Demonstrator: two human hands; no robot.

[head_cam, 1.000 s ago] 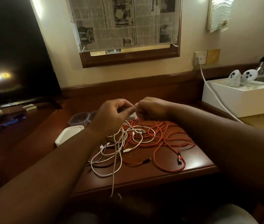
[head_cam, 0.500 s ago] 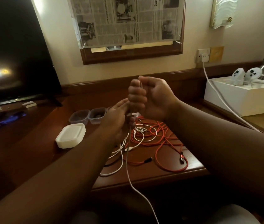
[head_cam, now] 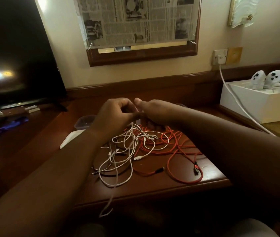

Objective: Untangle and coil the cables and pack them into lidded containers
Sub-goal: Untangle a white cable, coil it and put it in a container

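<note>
Polished dark wooden desk [head_cam: 153, 187] carries a loose tangle of braided red cables [head_cam: 178, 147] and smooth white cables [head_cam: 127, 151], above which the left hand [head_cam: 113, 117] pinches white strands beside the right hand [head_cam: 153, 112], its grip unclear.

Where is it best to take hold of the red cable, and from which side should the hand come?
Probably the red cable near its black-and-red plug, coming from above on the right. That end lies free on the table, apart from the white cables.
</note>
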